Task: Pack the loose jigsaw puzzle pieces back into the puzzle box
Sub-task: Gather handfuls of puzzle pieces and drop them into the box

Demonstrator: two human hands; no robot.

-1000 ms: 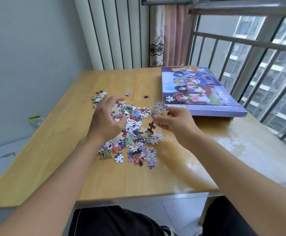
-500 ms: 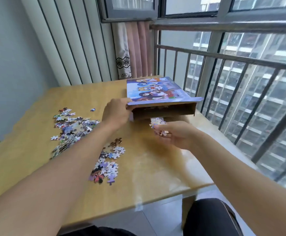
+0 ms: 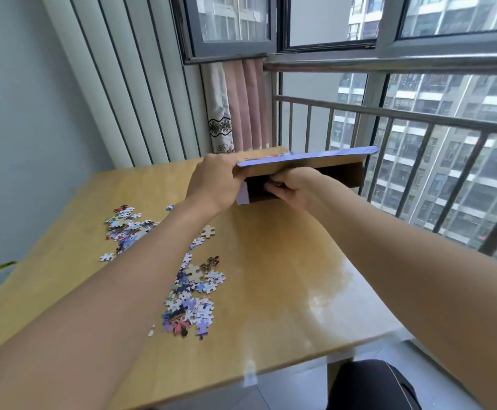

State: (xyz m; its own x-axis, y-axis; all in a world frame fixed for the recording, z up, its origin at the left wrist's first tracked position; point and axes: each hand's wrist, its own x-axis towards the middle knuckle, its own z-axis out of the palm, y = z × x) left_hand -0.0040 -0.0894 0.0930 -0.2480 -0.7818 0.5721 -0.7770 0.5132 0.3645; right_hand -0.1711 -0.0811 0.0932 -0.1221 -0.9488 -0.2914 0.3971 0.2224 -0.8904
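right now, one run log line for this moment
left hand lifts box lid | right hand inside puzzle box | loose pieces on table

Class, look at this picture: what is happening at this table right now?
A person is packing a jigsaw away. The left hand holds up the lid of the puzzle box at its near edge, while the right hand reaches into the opening, its fingers curled, apparently round pieces, though these are hard to make out. Many loose puzzle pieces lie scattered on the wooden table, so the packing is far from finished.
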